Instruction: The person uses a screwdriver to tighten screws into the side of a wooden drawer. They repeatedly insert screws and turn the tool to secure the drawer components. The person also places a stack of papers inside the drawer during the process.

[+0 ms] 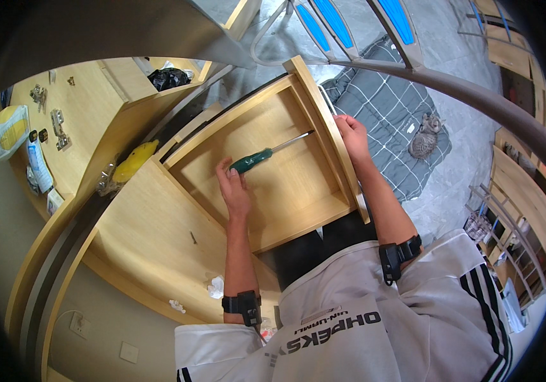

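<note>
From my remote feed I logged a dorm-like bedroom: bunk-style ladder (338,25), floor quilt (381,108), kitten (424,141), desk (88,114), wall socket (80,325).

Left forearm (241,254) is pointing almost straight ahead of the torso (343,318), wrist roughly lining up with it. Left hand (233,190) is gripping, fingers curling in. Right forearm (384,197) is slanting forward and inward, leaning toward the left. Right hand (352,137) is reaching farther out than the left one, fingers bending; tips are partly hiding from where I'm standing, so can't tell how tightly they're closing. Both hands are sitting well apart, arms running roughly side by side.
</note>
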